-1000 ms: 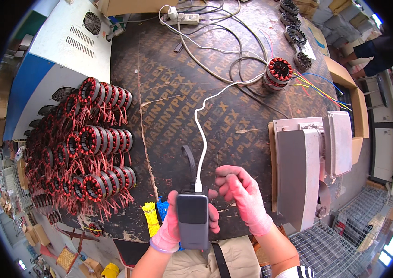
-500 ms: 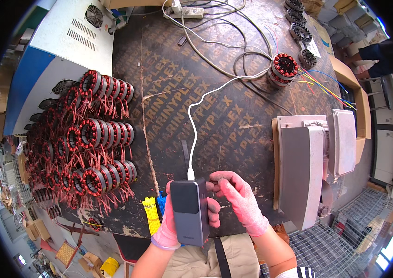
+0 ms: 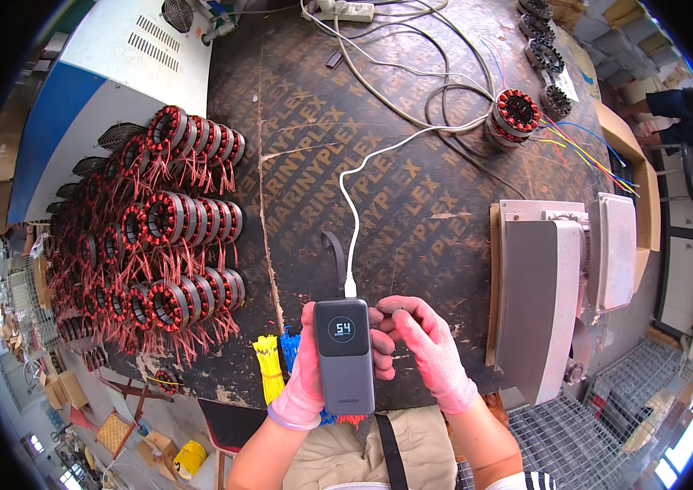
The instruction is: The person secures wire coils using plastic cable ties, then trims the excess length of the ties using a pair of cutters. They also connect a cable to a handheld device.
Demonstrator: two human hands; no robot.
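A grey power bank (image 3: pixel 347 382) stands nearly upright at the front edge of the table, its dark display panel lit. My left hand (image 3: pixel 301 385), in a pink glove with grey fingertips, is closed round it from the left, fingertips showing past its right side. A white charging cable (image 3: pixel 350 289) is plugged into its top end, and a dark strap loop (image 3: pixel 333 247) rises beside the plug. My right hand (image 3: pixel 428 343), gloved likewise, is beside the power bank's upper right edge. Its thumb and forefinger are pinched together; whatever they hold, if anything, cannot be made out.
Stacked motor stators (image 3: pixel 168 220) with red wires fill the left side. Yellow cable ties (image 3: pixel 268 367) and blue ones (image 3: pixel 290 349) lie by my left hand. A grey metal housing (image 3: pixel 538 302) stands right. Another stator (image 3: pixel 516 114), coiled cables and a power strip (image 3: pixel 353 11) lie farther back.
The power bank's display has lit up, and its front is turned more squarely to view. The strap now stands up in a loop. My right hand stays pinched beside it.
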